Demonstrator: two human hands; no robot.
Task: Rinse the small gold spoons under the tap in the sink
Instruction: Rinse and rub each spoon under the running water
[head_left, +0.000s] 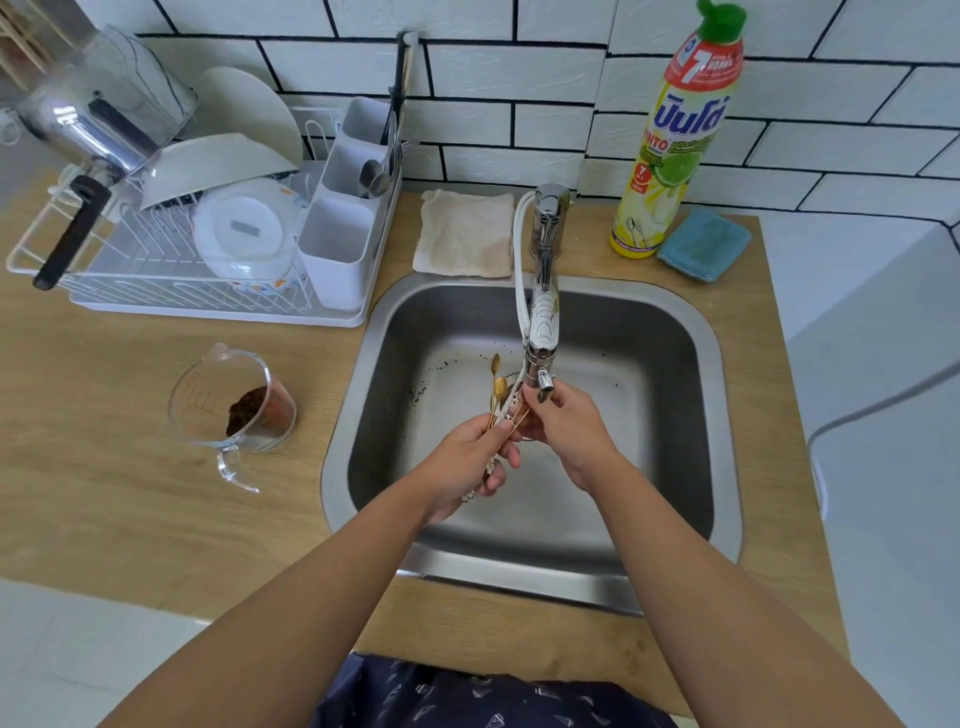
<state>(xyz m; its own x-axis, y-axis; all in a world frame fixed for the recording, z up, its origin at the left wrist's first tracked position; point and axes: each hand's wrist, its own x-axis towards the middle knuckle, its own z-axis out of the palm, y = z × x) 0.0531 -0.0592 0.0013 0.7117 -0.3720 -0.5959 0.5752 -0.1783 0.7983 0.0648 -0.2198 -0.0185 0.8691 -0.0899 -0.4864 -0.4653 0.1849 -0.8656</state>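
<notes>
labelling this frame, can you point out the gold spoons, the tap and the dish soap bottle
gold spoons (500, 385), head view, on the bowl of one spoon
tap (543, 332), head view, on the white patterned spout
dish soap bottle (670, 156), head view, on the yellow label

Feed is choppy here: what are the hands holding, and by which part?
Left hand grips the gold spoons by their handles; right hand pinches them there too.
</notes>
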